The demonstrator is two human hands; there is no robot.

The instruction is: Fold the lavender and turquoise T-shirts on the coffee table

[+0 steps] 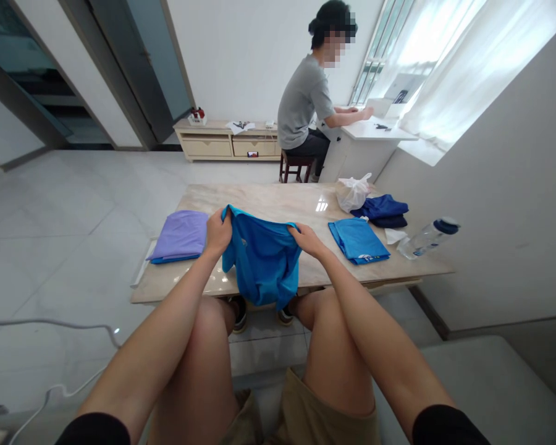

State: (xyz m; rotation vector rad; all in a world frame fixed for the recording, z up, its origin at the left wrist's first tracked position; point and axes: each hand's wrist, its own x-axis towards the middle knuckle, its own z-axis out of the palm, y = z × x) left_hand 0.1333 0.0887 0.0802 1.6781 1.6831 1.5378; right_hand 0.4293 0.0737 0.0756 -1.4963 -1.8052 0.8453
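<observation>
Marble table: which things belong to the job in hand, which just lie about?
In hand: bright blue fabric T-shirt, gripped by left hand and right hand; folded lilac garment; folded blue shirt; navy clothes heap.
Lying about: white plastic bag; clear plastic bottle; white tissue.

The scene is viewed from a single head-worn camera, aimed forward and down across the seated knees at the bench [278,201], which is seen from close range; the room beyond the bench is included.

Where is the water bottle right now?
In the head view the water bottle lies on its side near the right end of the table, just right of the folded blue shirt.
</observation>
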